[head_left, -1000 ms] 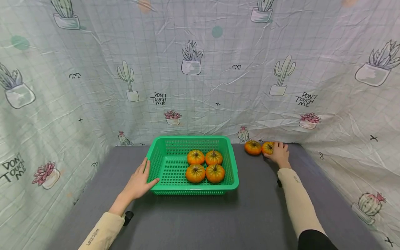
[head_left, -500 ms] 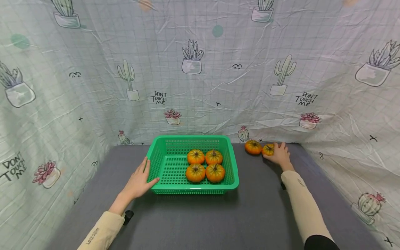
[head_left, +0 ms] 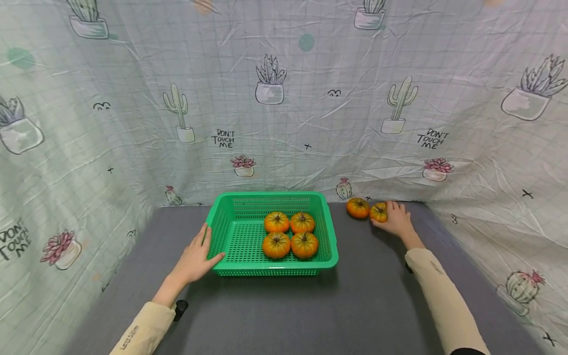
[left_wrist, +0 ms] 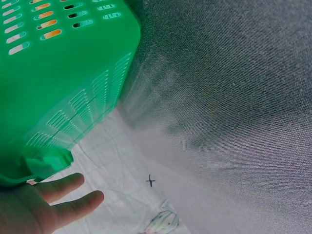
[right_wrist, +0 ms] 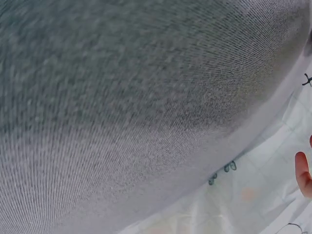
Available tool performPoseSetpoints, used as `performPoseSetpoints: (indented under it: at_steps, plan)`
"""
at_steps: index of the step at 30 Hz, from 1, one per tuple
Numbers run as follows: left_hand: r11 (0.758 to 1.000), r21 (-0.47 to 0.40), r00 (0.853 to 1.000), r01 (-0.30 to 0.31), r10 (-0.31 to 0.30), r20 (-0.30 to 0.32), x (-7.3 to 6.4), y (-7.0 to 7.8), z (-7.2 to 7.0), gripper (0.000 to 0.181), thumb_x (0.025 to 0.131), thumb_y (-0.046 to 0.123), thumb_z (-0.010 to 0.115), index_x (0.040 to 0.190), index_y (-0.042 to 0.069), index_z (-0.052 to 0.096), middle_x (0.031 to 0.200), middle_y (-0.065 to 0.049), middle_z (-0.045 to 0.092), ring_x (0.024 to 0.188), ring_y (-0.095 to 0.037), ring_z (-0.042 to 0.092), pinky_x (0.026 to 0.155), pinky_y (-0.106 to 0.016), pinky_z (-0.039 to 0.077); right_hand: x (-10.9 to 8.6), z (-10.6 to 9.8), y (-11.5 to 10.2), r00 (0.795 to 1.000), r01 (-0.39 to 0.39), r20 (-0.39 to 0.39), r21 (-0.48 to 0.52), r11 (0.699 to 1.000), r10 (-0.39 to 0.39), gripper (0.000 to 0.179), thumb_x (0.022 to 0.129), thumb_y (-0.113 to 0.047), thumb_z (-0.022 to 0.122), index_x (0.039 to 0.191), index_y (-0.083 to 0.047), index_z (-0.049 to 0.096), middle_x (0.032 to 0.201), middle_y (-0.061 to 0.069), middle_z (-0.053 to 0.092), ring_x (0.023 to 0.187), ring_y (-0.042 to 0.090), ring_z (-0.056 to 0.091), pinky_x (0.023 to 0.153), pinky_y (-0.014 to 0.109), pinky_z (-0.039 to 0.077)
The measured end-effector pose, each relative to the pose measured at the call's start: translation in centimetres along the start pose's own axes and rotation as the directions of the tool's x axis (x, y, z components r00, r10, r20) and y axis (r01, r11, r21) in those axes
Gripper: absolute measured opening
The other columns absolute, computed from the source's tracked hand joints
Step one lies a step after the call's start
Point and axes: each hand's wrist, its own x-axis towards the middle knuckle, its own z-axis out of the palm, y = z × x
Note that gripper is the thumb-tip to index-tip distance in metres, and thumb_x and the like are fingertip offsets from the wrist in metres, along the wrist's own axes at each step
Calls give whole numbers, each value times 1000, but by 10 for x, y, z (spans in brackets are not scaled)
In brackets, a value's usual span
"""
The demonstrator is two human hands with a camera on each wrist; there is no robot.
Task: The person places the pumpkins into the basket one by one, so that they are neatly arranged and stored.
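A green perforated plastic basket (head_left: 275,266) stands on the table with several small orange pumpkins (head_left: 276,245) grouped in its right half. My left hand (head_left: 195,256) rests on the basket's left rim, its fingers straight and spread; the left wrist view shows two fingers (left_wrist: 80,204) beyond the basket's outer wall. Over to the right, my right hand (head_left: 397,219) holds a small pumpkin (head_left: 378,212) from its right side, thumb at the front and fingers behind. Only a bit of that hand's finger (right_wrist: 303,175) shows at the edge of the right wrist view.
Another small pumpkin (head_left: 357,208) sits just left of the held one, near the table's back edge. A dark grey cloth covers the table (head_left: 284,315). Behind and at both sides hangs a pale curtain (head_left: 310,118) printed with cacti.
The right forearm has swung outward to the right while its hand stays at the same pumpkin. The left hand and the basket hold their places; the head view has shifted slightly.
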Motion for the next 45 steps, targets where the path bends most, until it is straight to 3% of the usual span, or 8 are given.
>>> performPoseSetpoints:
  at_steps: [6,14,22,28,39,45]
  plan:
    - [1000,5,1000,-2,2,-6,0,0,0,86,87,52,44,141,-8,11,148,-25,5,128,-49,21,93,-65,27,-2,-2,-7,998,58,-30,-20,998,-59,78,75,-51,62,126,3,39,120,28,39,106,46,34,78,64,30]
    - [1000,5,1000,1,-1,-6,1,1,-1,86,88,51,44,141,-8,11,148,-25,5,128,-49,20,93,-65,27,-5,-6,-20,988,135,-72,-11,991,-135,77,71,-55,64,120,1,44,108,25,40,97,41,38,73,56,34]
    - [1000,9,1000,2,-2,-14,0,1,0,86,87,51,45,141,-8,12,148,-25,6,129,-49,20,92,-66,27,-12,-15,-44,973,212,-106,39,977,-207,78,70,-52,67,121,2,42,115,26,48,103,41,39,85,58,33]
    - [1000,11,1000,-2,2,-18,0,2,0,85,87,49,47,140,-8,12,148,-25,7,128,-49,21,91,-66,28,-17,-22,-65,964,247,-118,62,967,-239,78,71,-51,67,126,-2,42,114,24,49,102,38,40,84,56,34]
    - [1000,2,1000,7,-7,-7,0,2,-1,87,87,53,44,141,-7,11,148,-25,5,129,-49,20,92,-66,27,-22,-27,-90,913,364,-236,97,926,-334,77,75,-61,56,124,-4,45,114,21,49,96,36,41,78,54,35]
    - [1000,4,1000,4,-4,-10,0,1,-1,86,87,52,45,141,-7,12,148,-25,6,129,-48,21,92,-66,28,-26,-35,-108,899,405,-230,109,908,-373,69,73,-48,67,122,-5,47,114,19,50,94,33,42,76,51,39]
